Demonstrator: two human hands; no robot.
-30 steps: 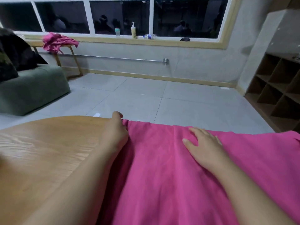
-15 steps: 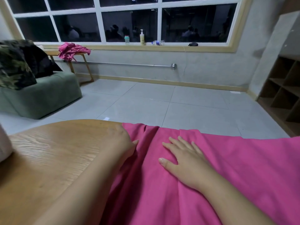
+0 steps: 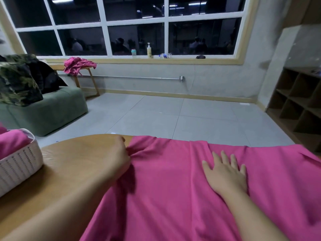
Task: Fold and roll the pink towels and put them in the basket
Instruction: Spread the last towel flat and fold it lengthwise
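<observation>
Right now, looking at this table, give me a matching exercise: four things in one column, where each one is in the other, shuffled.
Things:
1. left hand
2. right hand
3. basket
4. pump bottle

Places:
A. on the windowsill
B. flat on the spread towel
C. at the table's left edge, pink cloth inside
D. pinching the towel's left edge

Pairs: 1-D, 2-B, 3-C, 4-A

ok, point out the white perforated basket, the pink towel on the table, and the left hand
white perforated basket [image 3: 22, 164], head view, on its side wall
pink towel spread on the wooden table [image 3: 165, 197], head view, on its flat middle
left hand [image 3: 116, 153], head view, on its back
</observation>
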